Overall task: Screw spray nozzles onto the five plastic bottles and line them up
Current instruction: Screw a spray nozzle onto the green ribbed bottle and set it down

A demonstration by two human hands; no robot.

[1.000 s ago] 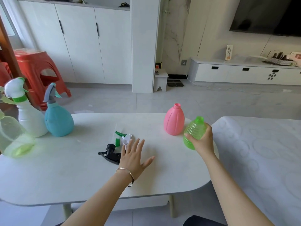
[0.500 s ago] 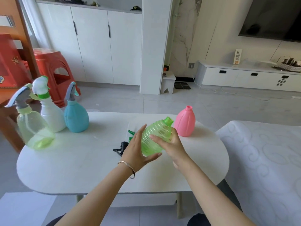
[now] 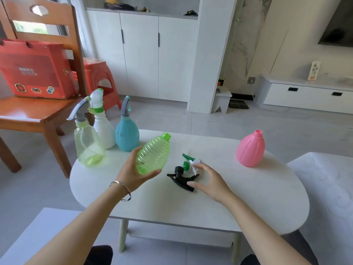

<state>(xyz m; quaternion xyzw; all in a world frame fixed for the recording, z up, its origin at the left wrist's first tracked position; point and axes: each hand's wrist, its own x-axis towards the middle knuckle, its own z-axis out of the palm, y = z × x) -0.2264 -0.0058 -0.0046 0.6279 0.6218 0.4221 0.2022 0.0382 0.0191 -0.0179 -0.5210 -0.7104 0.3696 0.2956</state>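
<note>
My left hand (image 3: pixel 133 173) holds a ribbed green bottle (image 3: pixel 153 153) tilted above the white table (image 3: pixel 248 197), its neck bare. My right hand (image 3: pixel 208 180) hovers open, fingers spread, over a black spray nozzle (image 3: pixel 180 177) lying on the table. A green and white nozzle (image 3: pixel 191 162) lies just behind it. A pink bottle (image 3: pixel 250 150) without a nozzle stands at the right. Three bottles with nozzles stand at the table's left end: a clear yellowish one (image 3: pixel 87 142), a white one (image 3: pixel 103 127) and a blue one (image 3: pixel 127 134).
A wooden chair (image 3: pixel 38 111) with a red box (image 3: pixel 36 69) on its seat stands left of the table. A red plastic stool (image 3: pixel 99 77) is behind it. A white patterned surface (image 3: pixel 328 188) borders the table's right side.
The green bottle has passed from both hands into my left hand alone and moved left. My right hand let go and dropped to the black nozzle. The view shifted left.
</note>
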